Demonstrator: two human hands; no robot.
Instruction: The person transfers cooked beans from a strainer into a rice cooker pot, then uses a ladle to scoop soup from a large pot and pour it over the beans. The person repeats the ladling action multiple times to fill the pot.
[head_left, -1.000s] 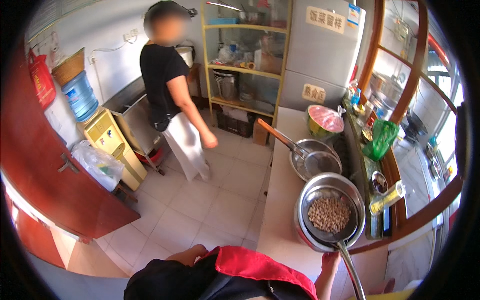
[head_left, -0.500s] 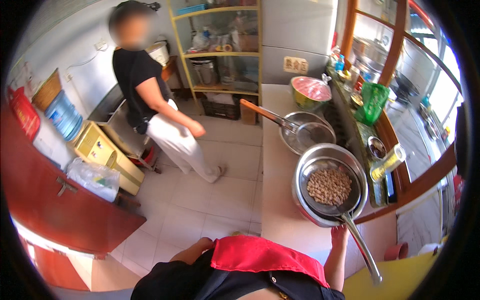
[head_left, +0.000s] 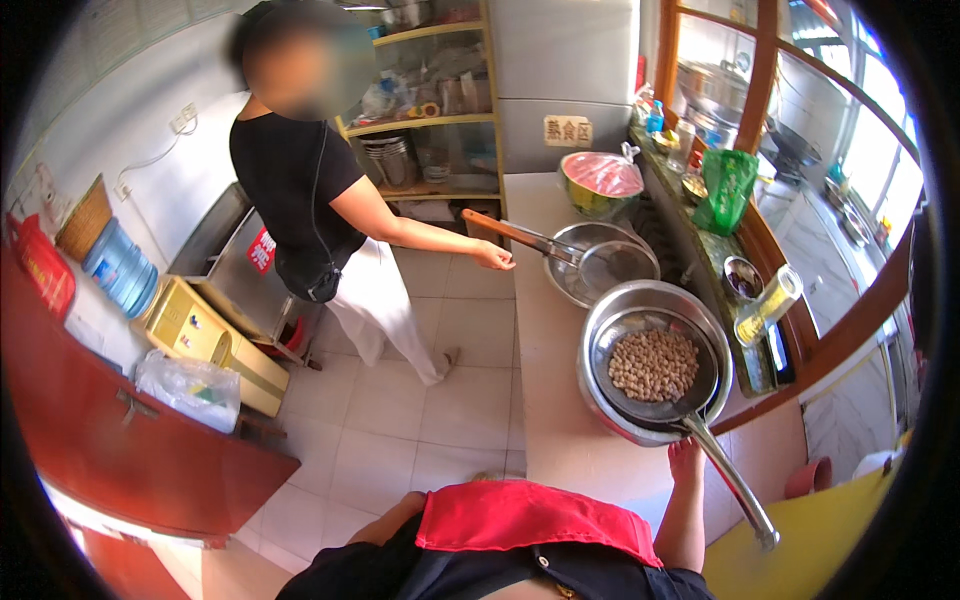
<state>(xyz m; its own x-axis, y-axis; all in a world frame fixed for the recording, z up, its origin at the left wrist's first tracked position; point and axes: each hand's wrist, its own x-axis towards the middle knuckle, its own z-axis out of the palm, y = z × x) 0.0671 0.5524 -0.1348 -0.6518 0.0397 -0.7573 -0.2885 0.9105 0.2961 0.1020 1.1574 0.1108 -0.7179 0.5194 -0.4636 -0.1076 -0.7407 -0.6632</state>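
Ending at the red cloth (head_left: 535, 515), the left forearm (head_left: 390, 520) shows no hand, so those fingers cannot be told. To its right, the kernels (head_left: 653, 366) already lie gathered in the strainer (head_left: 665, 411), nested in the bowl (head_left: 655, 294) and not yet lifted out. Last, the right hand (head_left: 686, 458) meets the bowl's near edge beneath the handle (head_left: 733, 483), fingers close together, though whether they pinch the rim is unclear.
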